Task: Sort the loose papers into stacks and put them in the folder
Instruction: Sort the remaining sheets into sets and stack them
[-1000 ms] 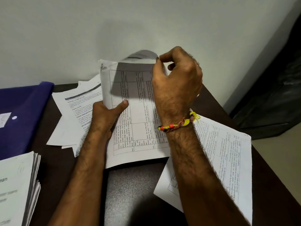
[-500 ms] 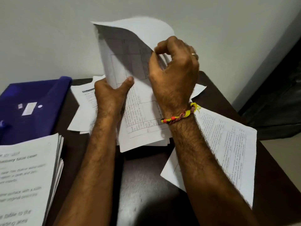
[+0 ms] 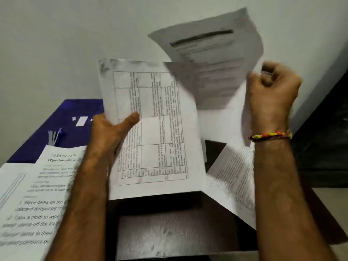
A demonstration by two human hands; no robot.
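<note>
My left hand (image 3: 111,130) grips a sheet printed with a table (image 3: 154,129) by its left edge, thumb on the front, holding it upright above the dark table. My right hand (image 3: 271,91) pinches the edge of a second sheet of text (image 3: 212,59), blurred, lifted up and to the right. A stack of printed papers (image 3: 33,200) lies at the lower left. Behind it the blue folder (image 3: 56,129) lies flat against the wall. Another loose sheet (image 3: 233,178) lies on the table at right, partly hidden by my right forearm.
The dark table (image 3: 169,232) shows bare surface between my forearms. A pale wall (image 3: 56,44) stands close behind. A dark object (image 3: 323,144) stands to the right, beyond the table's edge.
Both hands rose from the table. My right hand peeled a sheet off the table sheet and swung it up to the right. The view shifted left, showing more of the stack.
</note>
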